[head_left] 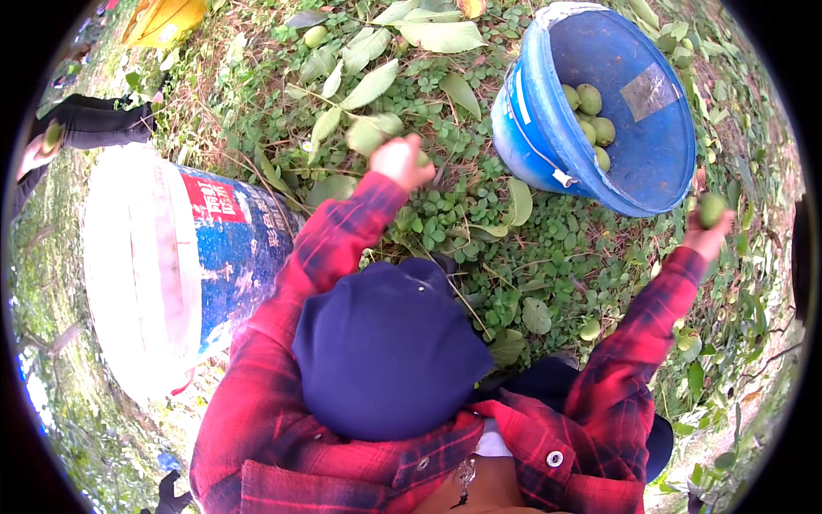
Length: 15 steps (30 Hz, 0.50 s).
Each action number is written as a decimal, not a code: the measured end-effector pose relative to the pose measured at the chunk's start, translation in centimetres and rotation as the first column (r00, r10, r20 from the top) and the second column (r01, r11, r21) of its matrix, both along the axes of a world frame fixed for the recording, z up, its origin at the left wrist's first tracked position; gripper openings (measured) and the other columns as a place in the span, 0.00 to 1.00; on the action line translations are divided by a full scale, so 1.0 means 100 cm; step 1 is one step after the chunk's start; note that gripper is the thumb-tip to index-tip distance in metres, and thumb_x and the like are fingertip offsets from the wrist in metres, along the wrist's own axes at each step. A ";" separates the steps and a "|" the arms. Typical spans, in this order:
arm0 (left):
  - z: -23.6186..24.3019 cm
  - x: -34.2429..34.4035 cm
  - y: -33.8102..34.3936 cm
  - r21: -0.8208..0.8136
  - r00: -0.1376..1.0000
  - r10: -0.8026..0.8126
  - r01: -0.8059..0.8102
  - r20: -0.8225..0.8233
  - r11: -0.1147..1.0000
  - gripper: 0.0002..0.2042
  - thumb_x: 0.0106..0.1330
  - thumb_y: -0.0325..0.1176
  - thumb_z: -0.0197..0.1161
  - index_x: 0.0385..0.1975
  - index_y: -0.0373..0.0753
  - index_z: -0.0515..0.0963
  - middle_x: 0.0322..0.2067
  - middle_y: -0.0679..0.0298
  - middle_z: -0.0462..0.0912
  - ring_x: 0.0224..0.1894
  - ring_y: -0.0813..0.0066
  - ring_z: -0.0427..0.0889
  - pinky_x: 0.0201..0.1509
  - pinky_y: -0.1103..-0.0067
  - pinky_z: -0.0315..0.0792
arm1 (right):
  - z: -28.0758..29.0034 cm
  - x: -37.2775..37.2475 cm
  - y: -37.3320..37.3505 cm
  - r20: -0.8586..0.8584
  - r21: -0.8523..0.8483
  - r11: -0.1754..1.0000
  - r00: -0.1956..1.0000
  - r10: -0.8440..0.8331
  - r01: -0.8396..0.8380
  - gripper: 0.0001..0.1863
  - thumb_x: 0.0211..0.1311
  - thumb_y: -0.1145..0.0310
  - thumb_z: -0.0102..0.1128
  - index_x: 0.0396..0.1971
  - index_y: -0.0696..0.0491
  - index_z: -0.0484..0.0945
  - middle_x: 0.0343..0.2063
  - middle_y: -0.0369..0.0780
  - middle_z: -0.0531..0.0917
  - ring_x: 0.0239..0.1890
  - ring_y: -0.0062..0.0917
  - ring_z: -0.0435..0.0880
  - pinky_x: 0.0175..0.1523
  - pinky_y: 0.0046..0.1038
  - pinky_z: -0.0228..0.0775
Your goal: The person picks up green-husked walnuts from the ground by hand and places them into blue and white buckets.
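My right hand (709, 240) is closed around a green walnut (711, 210), just beyond the right rim of a blue bucket (528, 137). The bucket lies tipped, its mouth facing right, with several green walnuts (603, 131) gathered inside. Above the leafy ground, left of the bucket, my left hand (402, 163) is curled, slightly blurred. A bit of green walnut (423, 158) shows at its fingers, mostly hidden by them. Large green leaves (368, 90) lie right beyond that hand.
A second blue-and-white bucket (244, 231) stands close to my left arm. Loose green walnuts lie in the low plants, one (315, 36) far off and one (590, 330) near my right forearm. A yellow bag-like thing (164, 21) and another person's dark-clothed limb (94, 120) are at far left.
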<state>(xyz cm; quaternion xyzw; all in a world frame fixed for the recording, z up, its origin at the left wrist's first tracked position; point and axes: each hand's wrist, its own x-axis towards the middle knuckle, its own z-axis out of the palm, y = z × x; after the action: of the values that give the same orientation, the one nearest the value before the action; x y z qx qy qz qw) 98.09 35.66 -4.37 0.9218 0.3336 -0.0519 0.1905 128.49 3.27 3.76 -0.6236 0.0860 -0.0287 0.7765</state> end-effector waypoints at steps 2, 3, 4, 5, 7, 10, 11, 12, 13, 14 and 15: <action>0.058 -0.022 -0.003 0.072 0.906 0.217 -0.259 0.362 0.963 0.19 0.41 0.40 0.61 0.33 0.37 0.71 0.20 0.59 0.75 0.25 0.70 0.76 0.30 0.76 0.71 | 0.052 -0.002 0.020 0.193 -0.078 0.980 0.962 0.192 -0.181 0.20 0.53 0.57 0.46 0.41 0.55 0.64 0.37 0.44 0.71 0.38 0.28 0.72 0.38 0.24 0.69; 0.087 -0.035 -0.005 0.060 0.817 0.301 -0.377 0.491 0.924 0.19 0.41 0.40 0.61 0.33 0.37 0.71 0.20 0.60 0.74 0.25 0.72 0.76 0.28 0.77 0.71 | 0.068 0.003 0.034 0.254 -0.140 0.932 0.897 0.361 -0.335 0.20 0.53 0.58 0.46 0.44 0.54 0.64 0.39 0.45 0.71 0.41 0.30 0.71 0.42 0.25 0.67; 0.125 -0.044 -0.012 0.045 0.748 0.278 -0.380 0.603 0.924 0.19 0.40 0.36 0.64 0.34 0.37 0.72 0.21 0.61 0.75 0.25 0.75 0.75 0.26 0.80 0.70 | 0.088 -0.006 0.054 0.258 -0.464 0.796 0.801 0.541 -0.388 0.20 0.53 0.61 0.47 0.45 0.53 0.64 0.41 0.44 0.70 0.43 0.29 0.70 0.46 0.25 0.63; 0.158 -0.055 -0.018 0.202 0.719 0.157 -0.387 0.677 0.900 0.18 0.40 0.31 0.64 0.34 0.37 0.72 0.24 0.61 0.75 0.26 0.77 0.75 0.28 0.83 0.70 | 0.099 -0.016 0.073 0.185 -0.739 0.562 0.690 0.699 -0.371 0.20 0.52 0.64 0.47 0.46 0.52 0.64 0.43 0.43 0.69 0.45 0.28 0.68 0.49 0.25 0.60; 0.205 -0.078 -0.035 0.099 0.484 0.107 -0.381 0.868 0.919 0.17 0.45 0.29 0.62 0.35 0.32 0.70 0.27 0.60 0.75 0.28 0.76 0.74 0.30 0.82 0.69 | 0.086 -0.006 0.086 0.208 -0.923 0.277 0.259 0.943 -0.266 0.20 0.47 0.70 0.53 0.44 0.52 0.66 0.39 0.41 0.71 0.42 0.27 0.70 0.45 0.23 0.62; 0.266 -0.119 -0.049 0.323 0.450 0.048 -0.706 0.892 0.630 0.17 0.48 0.31 0.59 0.38 0.31 0.68 0.31 0.56 0.74 0.31 0.73 0.74 0.34 0.81 0.69 | 0.084 -0.012 0.100 0.069 -0.992 0.069 0.001 0.998 -0.108 0.20 0.46 0.71 0.53 0.44 0.53 0.66 0.38 0.41 0.72 0.42 0.24 0.70 0.44 0.22 0.63; 0.283 -0.139 -0.047 0.454 0.541 0.060 -0.756 0.839 0.472 0.18 0.50 0.33 0.58 0.39 0.30 0.67 0.32 0.53 0.74 0.31 0.70 0.74 0.35 0.81 0.69 | 0.087 -0.010 0.101 0.039 -0.967 0.038 0.001 0.999 -0.252 0.20 0.46 0.72 0.52 0.44 0.53 0.66 0.39 0.40 0.71 0.43 0.24 0.69 0.45 0.23 0.62; 0.304 -0.159 -0.045 0.648 0.716 0.206 -0.694 0.667 0.313 0.18 0.50 0.34 0.57 0.40 0.32 0.68 0.34 0.53 0.73 0.33 0.68 0.74 0.36 0.79 0.69 | 0.096 -0.004 0.100 0.000 -0.923 0.002 0.006 1.000 -0.386 0.20 0.47 0.74 0.51 0.44 0.53 0.65 0.41 0.39 0.71 0.43 0.24 0.68 0.46 0.23 0.61; 0.307 -0.174 -0.033 0.795 0.808 0.336 -0.566 0.484 0.218 0.19 0.50 0.35 0.57 0.40 0.34 0.68 0.36 0.52 0.71 0.34 0.67 0.74 0.36 0.77 0.69 | 0.115 0.005 0.080 -0.087 -0.876 -0.048 0.059 0.994 -0.480 0.20 0.47 0.75 0.50 0.45 0.53 0.65 0.42 0.38 0.70 0.44 0.24 0.68 0.47 0.24 0.60; 0.314 -0.243 0.005 0.850 0.864 0.386 -0.445 0.324 0.283 0.19 0.50 0.37 0.56 0.42 0.37 0.67 0.37 0.52 0.71 0.35 0.65 0.73 0.37 0.75 0.68 | 0.118 0.019 0.068 -0.061 -0.930 -0.033 0.065 0.996 -0.367 0.20 0.48 0.75 0.50 0.45 0.53 0.65 0.41 0.38 0.71 0.42 0.23 0.69 0.45 0.23 0.61; 0.326 -0.320 0.037 0.885 0.888 0.436 -0.314 0.145 0.344 0.20 0.50 0.39 0.56 0.43 0.40 0.67 0.37 0.52 0.71 0.37 0.63 0.72 0.39 0.73 0.67 | 0.130 -0.004 0.070 0.081 -0.940 0.095 0.054 0.995 -0.329 0.14 0.48 0.74 0.50 0.39 0.55 0.68 0.33 0.37 0.74 0.35 0.22 0.71 0.40 0.21 0.62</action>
<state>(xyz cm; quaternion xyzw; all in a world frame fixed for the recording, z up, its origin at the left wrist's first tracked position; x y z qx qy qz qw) 66.12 39.35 28.19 0.7741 0.5226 0.1225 -0.3357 128.08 10.24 16.73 -0.7215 -0.6251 0.1086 0.2774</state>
